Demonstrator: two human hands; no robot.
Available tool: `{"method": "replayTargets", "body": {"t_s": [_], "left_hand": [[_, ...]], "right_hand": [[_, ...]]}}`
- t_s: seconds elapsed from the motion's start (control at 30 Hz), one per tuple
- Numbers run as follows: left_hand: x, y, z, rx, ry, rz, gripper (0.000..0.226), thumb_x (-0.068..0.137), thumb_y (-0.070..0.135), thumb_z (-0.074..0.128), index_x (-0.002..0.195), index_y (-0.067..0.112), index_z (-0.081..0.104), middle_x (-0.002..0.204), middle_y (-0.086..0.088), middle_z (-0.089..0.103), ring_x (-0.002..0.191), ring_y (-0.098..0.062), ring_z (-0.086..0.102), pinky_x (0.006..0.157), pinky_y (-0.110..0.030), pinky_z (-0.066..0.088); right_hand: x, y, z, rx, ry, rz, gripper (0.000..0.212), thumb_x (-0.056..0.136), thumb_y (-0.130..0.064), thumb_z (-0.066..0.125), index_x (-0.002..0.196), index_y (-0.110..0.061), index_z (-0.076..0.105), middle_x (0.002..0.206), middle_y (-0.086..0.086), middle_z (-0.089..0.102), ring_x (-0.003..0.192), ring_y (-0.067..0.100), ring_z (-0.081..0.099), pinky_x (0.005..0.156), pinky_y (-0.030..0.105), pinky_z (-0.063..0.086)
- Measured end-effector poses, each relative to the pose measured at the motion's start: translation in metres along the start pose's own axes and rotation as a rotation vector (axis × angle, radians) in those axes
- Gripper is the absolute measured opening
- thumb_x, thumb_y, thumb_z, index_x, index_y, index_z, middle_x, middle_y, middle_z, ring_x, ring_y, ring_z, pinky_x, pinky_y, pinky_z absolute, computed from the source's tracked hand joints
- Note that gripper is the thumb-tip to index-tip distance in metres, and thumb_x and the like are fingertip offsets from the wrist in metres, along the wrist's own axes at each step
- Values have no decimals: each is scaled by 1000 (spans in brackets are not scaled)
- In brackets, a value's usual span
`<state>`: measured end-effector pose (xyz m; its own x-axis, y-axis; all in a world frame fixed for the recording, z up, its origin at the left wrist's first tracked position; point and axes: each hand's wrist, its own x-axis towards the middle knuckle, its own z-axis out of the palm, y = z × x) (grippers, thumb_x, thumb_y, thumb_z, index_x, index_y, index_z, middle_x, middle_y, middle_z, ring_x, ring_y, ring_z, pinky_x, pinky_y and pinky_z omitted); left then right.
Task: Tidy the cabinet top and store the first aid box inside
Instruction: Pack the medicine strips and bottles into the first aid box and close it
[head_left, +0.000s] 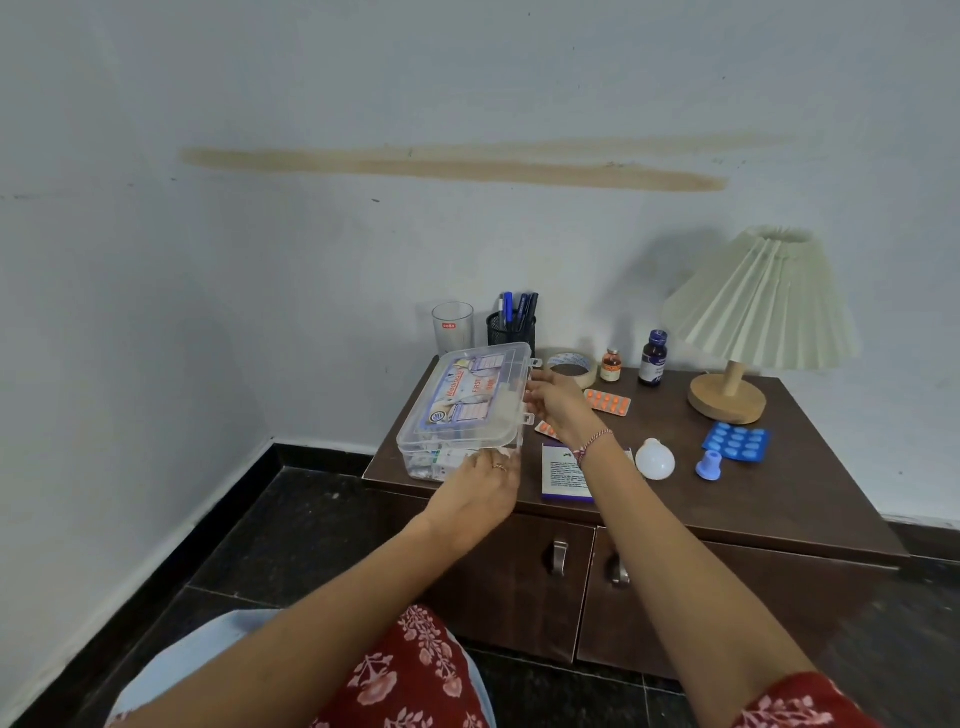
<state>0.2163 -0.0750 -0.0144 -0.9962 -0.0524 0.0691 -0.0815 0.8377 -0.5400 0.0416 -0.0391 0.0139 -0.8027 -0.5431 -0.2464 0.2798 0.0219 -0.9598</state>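
A clear plastic first aid box (462, 410) stands at the left end of the dark brown cabinet top (810, 499), its lid slightly raised on the right side. My left hand (483, 483) holds the box's front right corner. My right hand (556, 402) grips the lid's right edge between its two latches. Beside the box lie an orange pill strip (609, 401), a second orange strip (545, 429) partly hidden under my wrist, a purple-edged medicine carton (563, 475), a white bulb (655, 459), a blue cap (707, 464) and a blue blister pack (736, 441).
Along the wall stand a glass (453, 327), a mesh pen holder (511, 325), a tape roll (571, 365), a small brown bottle (611, 365), a dark bottle (653, 357) and a pleated lamp (758, 317). Two closed cabinet doors with metal handles (560, 557) face me. Dark floor lies below.
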Motion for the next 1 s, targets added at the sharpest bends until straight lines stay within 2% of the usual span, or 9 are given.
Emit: {"method": "replayTargets", "body": {"t_s": [0.1,0.2,0.4,0.5,0.57,0.67,0.73,0.9,1.0], "left_hand": [[-6,-3,3,-187,-4,-158,62,94,9,43,148,0,13,146,-21,36,134,-32,37,112,-40,29],[-17,-14,6,-243,-12,-225,63,94,10,46,148,2,14,151,-19,29,140,-30,29,116,-40,20],[-23,-35,6,-255,-79,-185,66,89,5,56,146,2,22,143,-17,42,130,-25,44,106,-37,40],[-23,-39,4,-244,-96,-175,64,89,2,55,145,2,23,138,-17,46,125,-26,48,99,-38,46],[-22,-40,4,-250,-78,-182,62,89,1,54,143,2,25,137,-17,48,123,-26,50,97,-38,47],[-23,-41,8,-247,-56,-189,63,89,0,54,144,2,23,138,-18,47,122,-27,52,95,-38,48],[-25,-43,11,-232,-48,-187,62,89,1,54,144,2,24,138,-18,47,122,-27,53,94,-38,49],[-25,-45,15,-80,-46,-82,54,90,-3,49,140,-5,28,138,-23,46,123,-31,51,100,-42,45],[-31,-53,11,193,66,71,50,78,9,71,122,-8,56,120,-24,62,110,-30,63,94,-39,51]], "right_hand": [[-5,5,0,41,-1,-37,42,90,15,40,131,4,41,124,25,56,77,16,58,61,21,47],[-12,11,0,8,41,-104,46,88,13,51,131,2,40,126,22,57,98,24,60,68,21,50],[-39,27,14,-170,161,-243,37,91,1,51,127,-4,43,112,14,64,92,16,59,74,24,52],[-60,35,23,134,141,-180,28,96,0,42,123,-8,41,111,11,60,98,19,62,64,16,52],[-72,41,29,375,108,-94,25,98,1,37,121,-8,40,115,15,59,106,26,63,70,21,55],[-88,54,35,545,58,-11,32,97,3,38,129,0,39,122,22,58,103,24,61,83,27,53],[-96,57,38,602,-2,14,31,96,3,41,127,1,44,114,20,62,97,22,64,86,28,52],[-107,53,53,616,-78,-10,18,93,-1,51,108,-6,60,100,13,68,84,18,67,71,22,57],[-108,46,59,583,-42,-61,18,95,-3,49,111,-6,57,103,14,67,84,18,66,76,25,55]]}}
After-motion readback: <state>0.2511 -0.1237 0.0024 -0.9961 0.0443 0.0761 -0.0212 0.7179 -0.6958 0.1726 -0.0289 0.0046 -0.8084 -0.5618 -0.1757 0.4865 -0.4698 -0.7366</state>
